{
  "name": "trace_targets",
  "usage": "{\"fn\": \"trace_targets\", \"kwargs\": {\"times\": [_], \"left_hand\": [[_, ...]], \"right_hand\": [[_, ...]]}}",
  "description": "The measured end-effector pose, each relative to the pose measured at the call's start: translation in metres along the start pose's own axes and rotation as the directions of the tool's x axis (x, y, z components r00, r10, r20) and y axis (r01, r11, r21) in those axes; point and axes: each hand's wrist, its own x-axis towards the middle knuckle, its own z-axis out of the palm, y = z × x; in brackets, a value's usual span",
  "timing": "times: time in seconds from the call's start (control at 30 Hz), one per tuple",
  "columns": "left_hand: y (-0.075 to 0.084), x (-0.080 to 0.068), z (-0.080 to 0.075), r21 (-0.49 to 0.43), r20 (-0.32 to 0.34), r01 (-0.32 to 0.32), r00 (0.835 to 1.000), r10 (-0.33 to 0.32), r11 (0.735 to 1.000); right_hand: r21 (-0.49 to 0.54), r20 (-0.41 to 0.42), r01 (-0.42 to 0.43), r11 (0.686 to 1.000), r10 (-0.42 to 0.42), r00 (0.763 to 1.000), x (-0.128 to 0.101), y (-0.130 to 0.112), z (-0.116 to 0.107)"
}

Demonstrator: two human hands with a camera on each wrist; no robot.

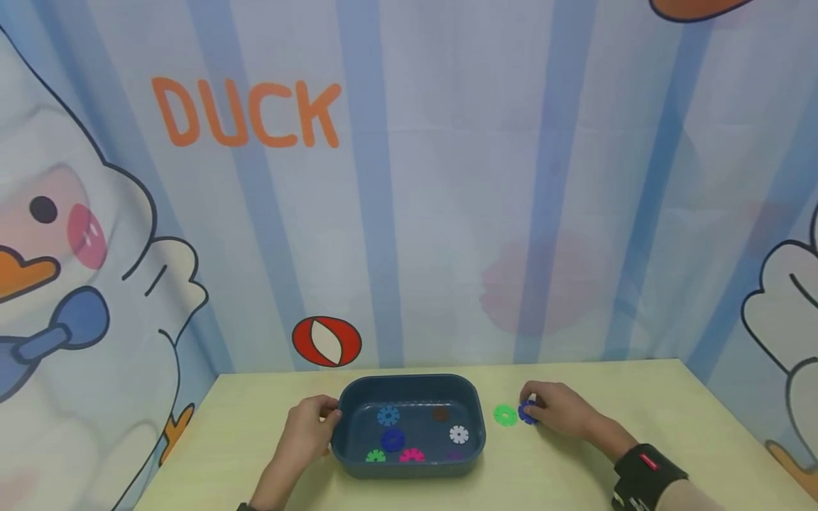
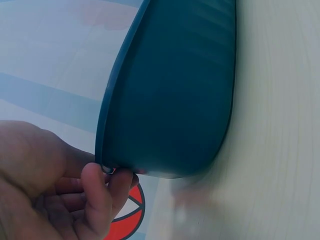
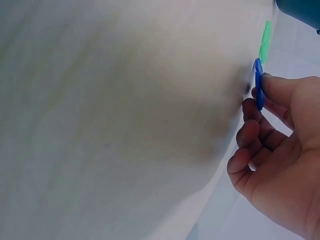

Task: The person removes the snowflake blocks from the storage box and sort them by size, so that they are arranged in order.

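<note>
Head view, orange DUCK lettering (image 1: 255, 115) on curtain (image 1: 447, 213), left hand (image 1: 307, 427) gripping tray (image 1: 409, 470), right hand (image 1: 561, 409) pinching blue disc (image 1: 525, 414)

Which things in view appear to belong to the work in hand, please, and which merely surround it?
Part of the job, apparently:
blue disc, in the right grip
green disc beside it
tray, in the left grip
discs inside it

Just surroundings:
pale table
printed backdrop

Txt: "DUCK" (image 1: 254, 115) | orange caps | on striped bkdrop (image 1: 447, 213), upper L | red wristband tag (image 1: 649, 461) illeg.
</note>
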Motion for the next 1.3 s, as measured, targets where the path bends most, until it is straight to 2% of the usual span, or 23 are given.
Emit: {"fn": "trace_targets", "kwargs": {"times": [0.43,0.63,0.9,1.07,1.3], "left_hand": [[0.0,0.0,0.0,0.008,0.003,0.009,1.0,-0.009,1.0],[0.001,0.0,0.0,0.02,0.0,0.018,1.0,-0.018,1.0],[0.002,0.0,0.0,0.007,0.0,-0.001,1.0,0.001,1.0],[-0.001,0.0,-0.001,-0.021,0.004,-0.009,1.0,0.009,1.0],[-0.001,0.0,0.0,-0.044,-0.001,0.003,1.0,-0.003,0.999]], "right_hand": [[-0.071,-0.026,-0.021,0.997,0.019,0.999,0.001,-0.008,-0.005],[-0.031,-0.071,0.055,0.998,-0.057,0.996,0.008,-0.029,-0.019],[0.022,-0.028,0.075,0.997,-0.075,0.997,0.015,-0.067,-0.02],[-0.051,-0.009,0.127,0.991,-0.128,0.992,0.021,-0.085,-0.015],[-0.163,0.001,0.212,0.964,-0.215,0.977,0.035,-0.106,-0.004]]}}
